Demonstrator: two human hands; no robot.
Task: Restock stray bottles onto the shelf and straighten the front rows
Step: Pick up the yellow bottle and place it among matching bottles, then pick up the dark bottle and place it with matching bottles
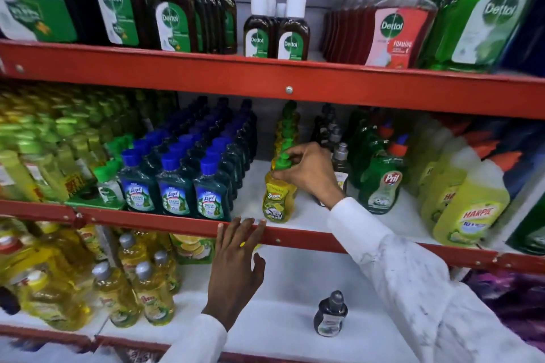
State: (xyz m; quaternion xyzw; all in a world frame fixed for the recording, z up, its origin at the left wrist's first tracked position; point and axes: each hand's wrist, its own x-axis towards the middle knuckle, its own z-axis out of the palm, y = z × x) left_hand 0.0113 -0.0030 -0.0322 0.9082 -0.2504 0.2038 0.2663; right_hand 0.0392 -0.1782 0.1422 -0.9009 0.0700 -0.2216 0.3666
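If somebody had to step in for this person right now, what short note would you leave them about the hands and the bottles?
Right hand: gripping the neck of the yellow green-capped bottle, which stands at the front of the middle shelf.
Left hand: empty, fingers resting on that shelf's red front edge.
Done: blue-capped rows look lined up at the front.
Left: settle the yellow bottle in line with its row; one small dark bottle stands alone on the lower shelf, probably still to be placed.
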